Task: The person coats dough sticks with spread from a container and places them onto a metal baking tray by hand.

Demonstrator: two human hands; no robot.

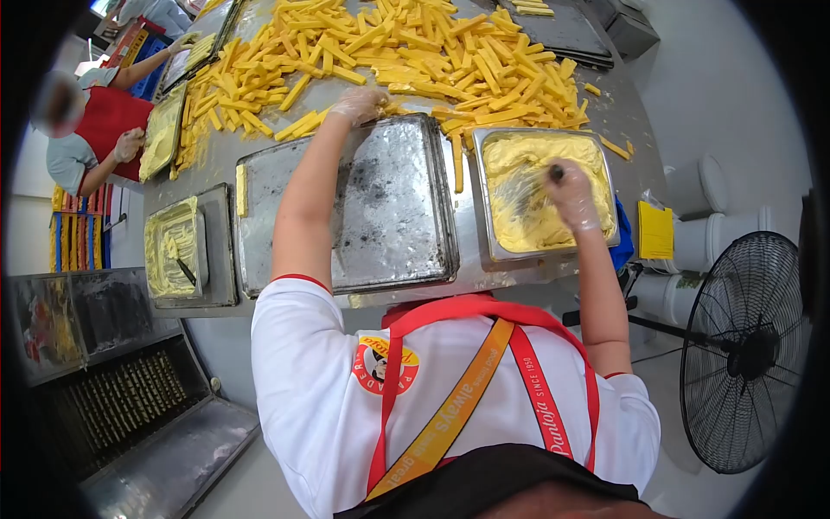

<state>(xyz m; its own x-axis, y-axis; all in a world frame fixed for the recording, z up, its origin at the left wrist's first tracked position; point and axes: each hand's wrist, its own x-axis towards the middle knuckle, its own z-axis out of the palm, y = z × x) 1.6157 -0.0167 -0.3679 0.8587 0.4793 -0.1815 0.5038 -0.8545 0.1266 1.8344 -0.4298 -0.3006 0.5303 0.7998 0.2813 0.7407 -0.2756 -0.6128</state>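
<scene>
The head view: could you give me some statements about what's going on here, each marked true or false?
1. The right hand grips a dark-handled tool above the pan of yellow cream. True.
2. The left hand is inside that pan. False: it is at the near edge of the pile of yellow sticks.
3. A single yellow stick lies along the left edge of the large metal tray. True.
4. The black fan stands at the picture's left. False: it is at the right.
5. The co-worker at the left wears a red apron. True.
</scene>
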